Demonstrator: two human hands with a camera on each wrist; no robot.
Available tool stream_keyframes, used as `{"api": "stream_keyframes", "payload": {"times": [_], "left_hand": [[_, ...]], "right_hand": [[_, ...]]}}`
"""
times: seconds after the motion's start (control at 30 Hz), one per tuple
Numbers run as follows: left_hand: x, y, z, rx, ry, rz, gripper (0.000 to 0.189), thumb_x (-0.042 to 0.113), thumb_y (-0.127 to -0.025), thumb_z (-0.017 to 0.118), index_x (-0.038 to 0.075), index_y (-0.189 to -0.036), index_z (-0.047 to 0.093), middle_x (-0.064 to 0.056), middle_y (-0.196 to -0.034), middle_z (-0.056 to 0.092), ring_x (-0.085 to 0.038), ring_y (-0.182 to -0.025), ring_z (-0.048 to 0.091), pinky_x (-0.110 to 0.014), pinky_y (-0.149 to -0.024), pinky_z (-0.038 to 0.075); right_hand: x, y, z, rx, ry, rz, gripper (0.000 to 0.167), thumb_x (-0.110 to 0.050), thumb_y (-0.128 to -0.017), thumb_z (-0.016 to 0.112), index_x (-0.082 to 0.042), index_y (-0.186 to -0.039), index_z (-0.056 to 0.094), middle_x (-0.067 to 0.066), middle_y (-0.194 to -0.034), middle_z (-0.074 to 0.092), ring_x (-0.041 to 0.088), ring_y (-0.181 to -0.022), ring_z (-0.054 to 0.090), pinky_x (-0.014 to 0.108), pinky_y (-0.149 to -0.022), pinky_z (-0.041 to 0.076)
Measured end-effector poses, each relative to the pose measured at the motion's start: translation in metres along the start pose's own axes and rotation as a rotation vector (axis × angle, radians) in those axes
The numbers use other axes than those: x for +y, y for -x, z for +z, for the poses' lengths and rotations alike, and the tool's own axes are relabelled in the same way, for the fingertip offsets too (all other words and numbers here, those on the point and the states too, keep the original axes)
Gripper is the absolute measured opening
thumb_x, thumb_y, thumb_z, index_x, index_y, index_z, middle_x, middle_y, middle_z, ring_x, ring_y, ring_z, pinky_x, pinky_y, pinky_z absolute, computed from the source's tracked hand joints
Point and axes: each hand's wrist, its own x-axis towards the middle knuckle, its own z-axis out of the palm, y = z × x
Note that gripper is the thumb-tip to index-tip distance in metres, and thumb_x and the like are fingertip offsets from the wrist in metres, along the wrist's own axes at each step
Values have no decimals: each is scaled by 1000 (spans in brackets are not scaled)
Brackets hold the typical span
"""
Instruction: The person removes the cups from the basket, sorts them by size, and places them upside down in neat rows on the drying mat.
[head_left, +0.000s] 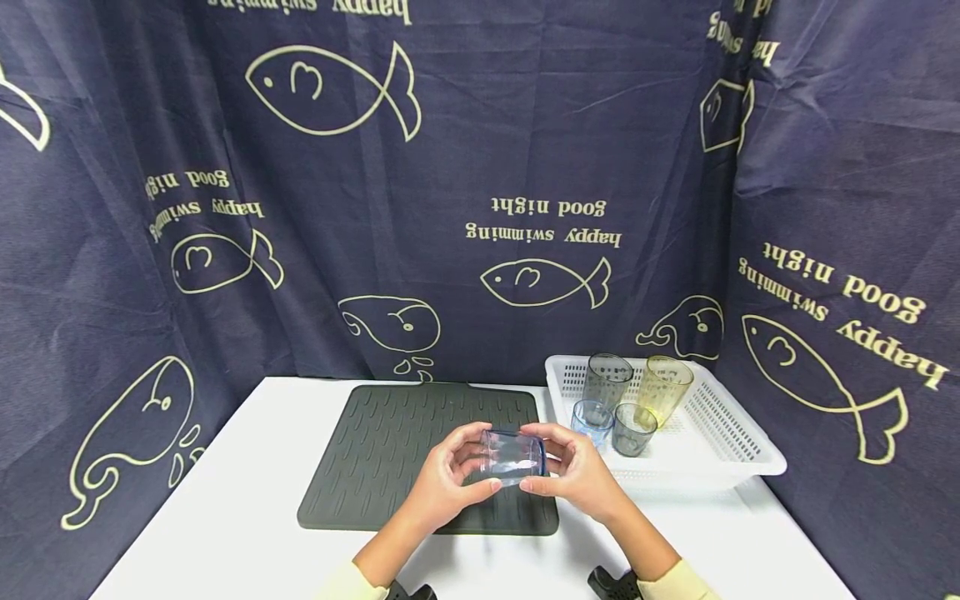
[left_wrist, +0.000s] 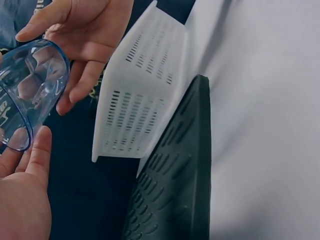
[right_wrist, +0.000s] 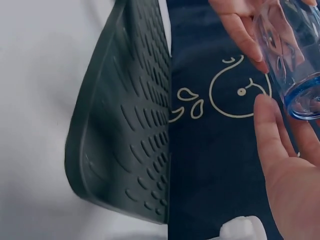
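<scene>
A clear, blue-tinted glass (head_left: 513, 457) lies sideways between my two hands, above the front part of the dark grey ribbed mat (head_left: 375, 458). My left hand (head_left: 442, 479) holds its left end, thumb in front and fingers behind. My right hand (head_left: 581, 475) holds the right end between thumb and fingers. In the right wrist view, the thick blue end of the glass (right_wrist: 290, 55) is beside the right hand's fingers (right_wrist: 270, 130). The left wrist view shows the glass (left_wrist: 45, 75) with the left fingers (left_wrist: 40, 160) at its edge.
A white perforated basket (head_left: 738, 433) stands at the right of the white table (head_left: 232, 475). In it are a tall grey glass (head_left: 607, 383), a tall yellow glass (head_left: 666, 383), a small blue glass (head_left: 592, 421) and a small grey glass (head_left: 633, 433). A navy fish-print curtain (head_left: 450, 208) hangs behind.
</scene>
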Motion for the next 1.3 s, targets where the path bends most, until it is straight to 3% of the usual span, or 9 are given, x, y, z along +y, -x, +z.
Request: {"api": "stream_keyframes", "payload": {"times": [0.27, 0.4, 0.57, 0.87, 1.0, 1.3], "left_hand": [[-5, 2, -2, -20, 33, 60, 69, -6, -81, 79, -5, -142, 48, -33, -131, 53, -9, -113, 63, -23, -99, 56], [-4, 4, -4, -18, 45, 47, 71, -3, -81, 81, -4, -143, 48, -33, -132, 54, -9, -113, 63, -22, -99, 55], [0, 8, -10, -22, -10, 8, 75, 1, -82, 82, -2, -147, 45, -29, -135, 55, -8, -115, 61, -20, -100, 54], [4, 18, -38, -63, -200, -67, 83, 11, -82, 86, 7, -152, 42, -18, -141, 55, -21, -119, 61, -29, -105, 54], [4, 24, -56, -29, -322, -96, 82, 17, -82, 87, 11, -151, 44, -13, -140, 58, -26, -119, 61, -32, -105, 54], [3, 42, -95, 70, -607, -189, 68, 28, -84, 86, 12, -142, 55, -2, -128, 62, -20, -117, 60, -40, -102, 56]], "right_hand": [[4, 1, 5, -6, -93, 0, 67, 7, -79, 82, 17, -136, 49, 3, -130, 66, 15, -108, 72, 30, -86, 62], [5, 1, 8, 9, -107, 5, 66, 5, -79, 83, 17, -136, 50, -2, -128, 67, 15, -106, 72, 29, -85, 63], [10, -1, 15, 31, -127, -2, 68, 4, -79, 83, 18, -136, 49, -2, -127, 67, 14, -107, 72, 29, -85, 63], [22, -9, 29, 72, -143, -21, 67, 7, -79, 83, 19, -135, 48, 0, -125, 67, 11, -109, 70, 29, -89, 61], [26, -13, 38, 80, -144, -14, 65, 6, -79, 83, 18, -134, 50, 2, -125, 65, 9, -110, 68, 28, -89, 61], [38, -18, 57, 115, -127, 72, 68, 4, -77, 85, 12, -136, 53, 10, -126, 65, 9, -106, 66, 25, -86, 61]]}}
